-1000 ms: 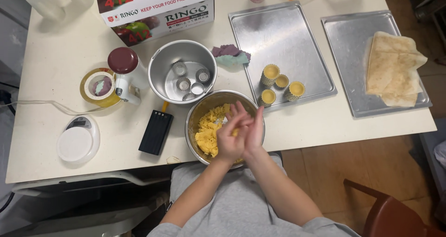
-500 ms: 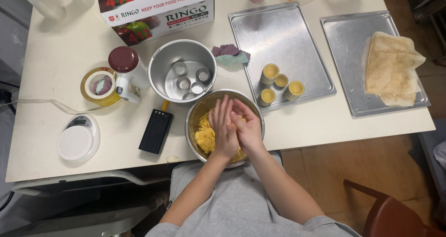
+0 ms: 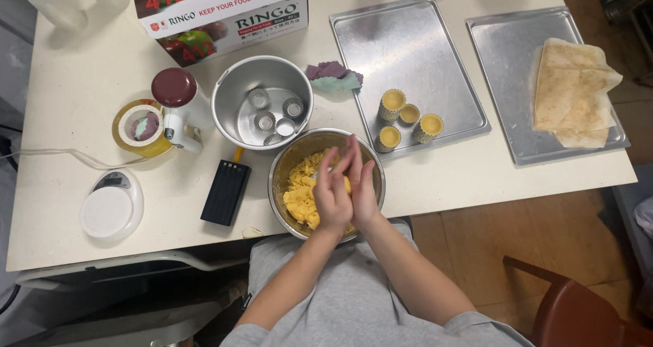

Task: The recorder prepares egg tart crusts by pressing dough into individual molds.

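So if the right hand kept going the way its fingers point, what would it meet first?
The right hand points away from the body, up the table. Past the far rim of the dough bowl, the purple and green cloth looks first in line, though height is unclear.

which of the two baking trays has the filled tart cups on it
The left tray, the one nearer the bowls. Four filled cups stand near its front edge; the right tray holds only folded sheets of paper.

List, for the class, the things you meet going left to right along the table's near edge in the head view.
White kitchen scale → black flat tool → metal bowl of yellow dough → left hand → right hand, pressed together over the bowl.
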